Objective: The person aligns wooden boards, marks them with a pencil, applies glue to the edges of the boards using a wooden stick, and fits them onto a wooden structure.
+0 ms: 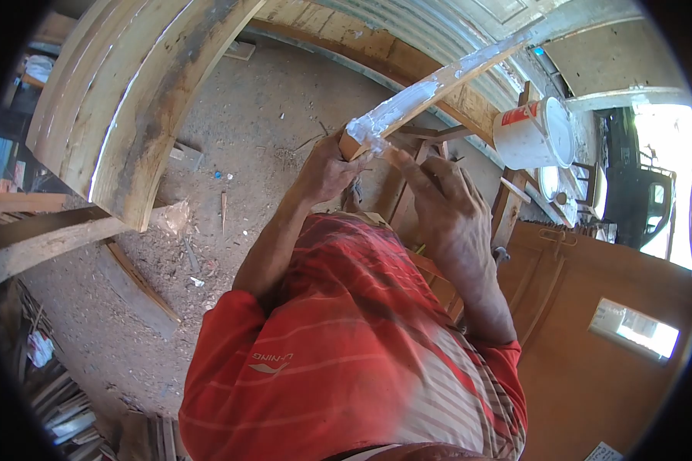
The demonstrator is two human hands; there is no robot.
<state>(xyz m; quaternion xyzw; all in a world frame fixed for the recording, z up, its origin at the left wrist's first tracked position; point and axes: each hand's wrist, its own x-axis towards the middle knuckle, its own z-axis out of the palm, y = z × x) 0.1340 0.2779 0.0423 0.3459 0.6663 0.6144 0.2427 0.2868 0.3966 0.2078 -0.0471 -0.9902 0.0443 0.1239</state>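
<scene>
A long wooden board [430,94] runs away from me toward the upper right, its upper face coated with uneven white paste. My left hand [327,170] is closed around the near end of the board from the left and below. At that same end, on the right, is my right hand [447,201], its fingers curled and the index finger reaching to the white paste. Something pale shows by that fingertip; whether it is a small tool or just paste I cannot make out.
Joined planks with white lines along their seams [123,100] stand at the left on a timber support [54,238]. A white bucket [532,132] sits at the right. Below it lies a brown panelled door [592,307]. Wood scraps and shavings litter the dirt floor [238,123].
</scene>
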